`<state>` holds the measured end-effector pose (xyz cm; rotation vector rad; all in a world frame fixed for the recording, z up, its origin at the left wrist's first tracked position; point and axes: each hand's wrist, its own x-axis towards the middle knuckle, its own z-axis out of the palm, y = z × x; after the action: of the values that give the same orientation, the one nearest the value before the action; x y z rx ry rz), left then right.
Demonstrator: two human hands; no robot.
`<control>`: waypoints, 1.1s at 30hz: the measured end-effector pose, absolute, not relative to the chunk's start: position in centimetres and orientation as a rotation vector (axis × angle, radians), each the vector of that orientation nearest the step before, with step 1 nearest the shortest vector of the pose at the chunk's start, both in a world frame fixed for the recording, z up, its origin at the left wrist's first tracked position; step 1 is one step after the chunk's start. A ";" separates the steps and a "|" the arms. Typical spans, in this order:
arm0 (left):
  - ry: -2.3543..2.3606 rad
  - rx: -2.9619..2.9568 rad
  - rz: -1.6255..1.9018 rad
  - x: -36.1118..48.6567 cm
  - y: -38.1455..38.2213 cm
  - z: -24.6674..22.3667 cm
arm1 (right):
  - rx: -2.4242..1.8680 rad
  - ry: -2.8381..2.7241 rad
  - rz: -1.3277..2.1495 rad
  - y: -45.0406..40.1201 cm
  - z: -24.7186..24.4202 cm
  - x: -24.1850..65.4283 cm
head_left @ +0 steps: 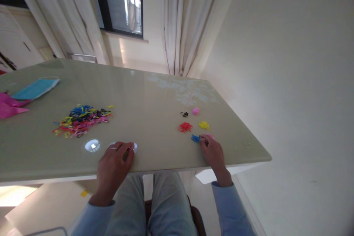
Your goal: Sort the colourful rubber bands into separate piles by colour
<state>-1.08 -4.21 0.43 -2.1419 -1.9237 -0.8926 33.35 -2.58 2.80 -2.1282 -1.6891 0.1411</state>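
Presently: both hands low over the table's near edge, right fingers at the blue heap.

Right hand [212,151]: fingers bent down, thumb and index drawn close together at the right side of the blue heap [195,138]. Whether they touch it or pinch a band, cannot tell. Pink heap [211,136] just beyond the knuckles of the same hand, partly hidden by it. Yellow heap [204,125] straight beyond the right fingertips; red heap [185,127] beyond and to their left. Farther out on that side, black heap [184,114], the smallest, a few loops lying loose. Beside it, to its right, a rounded pink lump [196,111].

Left hand [114,167]: well apart from the right, fingers curled, thumb and index tips near each other, a ring [113,148] on one finger. What lies between the tips, if anything, too small to tell. Mixed pile [81,121] beyond and left of these fingers, not touched: blue, black, red, pink and yellow bands tangled together, spread at the edges. Bright reflection [92,145] on the table [155,118], left of the left fingers.

Much farther left of the left fingers, a blue mask [37,89], flat, with crumpled pink sheeting [11,106] nearby.
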 end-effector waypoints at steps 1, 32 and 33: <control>-1.922 -2.140 -0.895 -1.1 -4.2 0.4 | -2.102 -1.695 0.143 -2.7 2.7 33.4; -2.430 -1.686 -1.138 -17.1 3.6 5.7 | -1.726 -1.548 -0.085 -4.0 0.1 35.0; -2.477 -1.659 -1.064 -18.1 4.5 5.9 | -1.728 -1.553 -0.088 -4.0 0.1 35.0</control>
<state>-18.05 4.50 5.88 -1.6589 -2.4770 -1.0642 35.02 -4.01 0.12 -1.7281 -1.5535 -0.0876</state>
